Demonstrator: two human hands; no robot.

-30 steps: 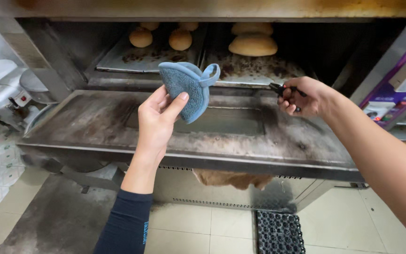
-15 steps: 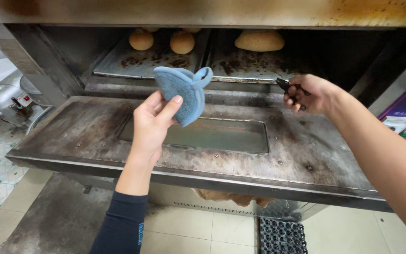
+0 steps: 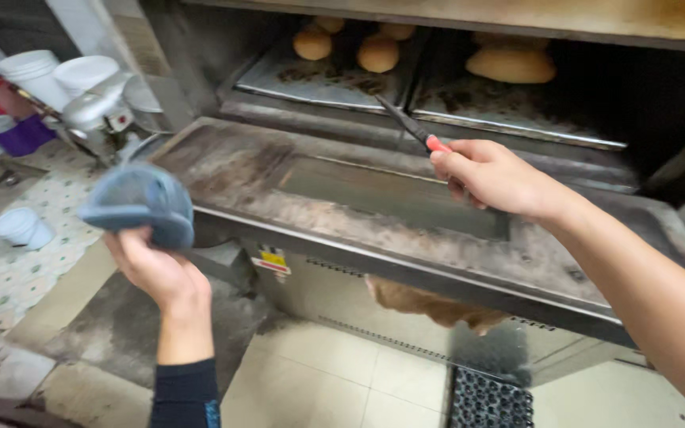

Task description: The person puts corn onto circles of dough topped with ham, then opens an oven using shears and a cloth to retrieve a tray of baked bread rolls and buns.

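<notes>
Gaping wide, the oven (image 3: pixel 200 55) shows its dropped door (image 3: pixel 374 206) and two trays (image 3: pixel 327 79) of buns (image 3: pixel 378 54) deep inside. Since a second ago the left hand (image 3: pixel 156 273) has swung down and away from the door, off to the left, fingers closed around the blue mitt (image 3: pixel 138 204). The right hand (image 3: pixel 497 178) has come forward over the door, pinching a dark, red-handled tool (image 3: pixel 414 128) aimed at the trays.

Even indoor light, dim inside the oven

Motion blur smears the blue oven mitt (image 3: pixel 138 206) at left; the oven cavity's (image 3: pixel 636 103) far right falls into deep shadow.
</notes>
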